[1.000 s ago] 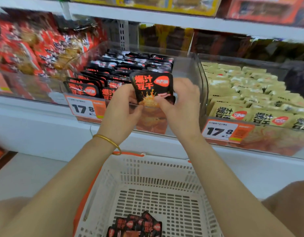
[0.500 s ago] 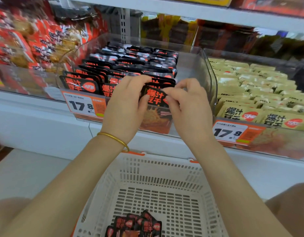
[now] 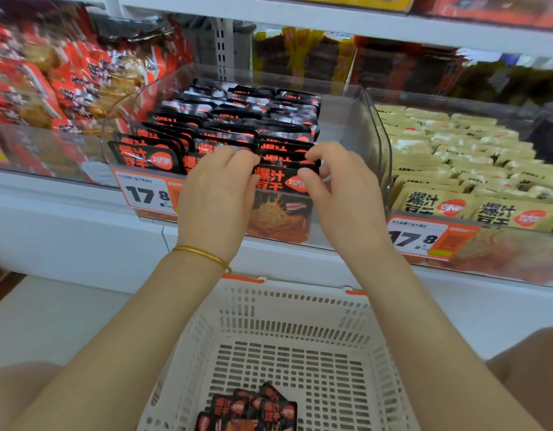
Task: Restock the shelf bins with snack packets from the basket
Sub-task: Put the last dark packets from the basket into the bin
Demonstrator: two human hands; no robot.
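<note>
Two hands meet on one black packet [image 3: 276, 181] at the front edge of a clear shelf bin [image 3: 349, 119]. The left hand [image 3: 217, 197] has its fingers curled over the packet's top left edge, with the thumb on its printed face. The right hand [image 3: 346, 197] pinches the top right corner between thumb and forefinger, the other fingers loosely bent above it. The packet stands upright against the bin's front wall, at the head of the right-hand column of black packets [image 3: 237, 119] that fill the bin in rows.

Its face reads 爆汁豆干 in orange characters beside a red oval logo too small to make out. Below that, seen through the clear wall, is a picture of the food. An orange and white price tag [image 3: 144, 192] at the bin's front left corner reads 17.8. A second tag [image 3: 416, 236] on the next bin to the right gives the same figure. That bin holds pale yellow packets [image 3: 455, 157] bearing the same four characters. Red packets [image 3: 51, 82] are heaped in the bin to the left.

Both forearms reach up and forward from the lower corners, wrists close together, backs of the hands upward. A thin gold bracelet [image 3: 203, 255] circles the left wrist. Beneath the arms sits a white slotted basket [image 3: 269, 293] with orange clips on its far rim. A few more black packets [image 3: 250, 405] lie against its near edge.
</note>
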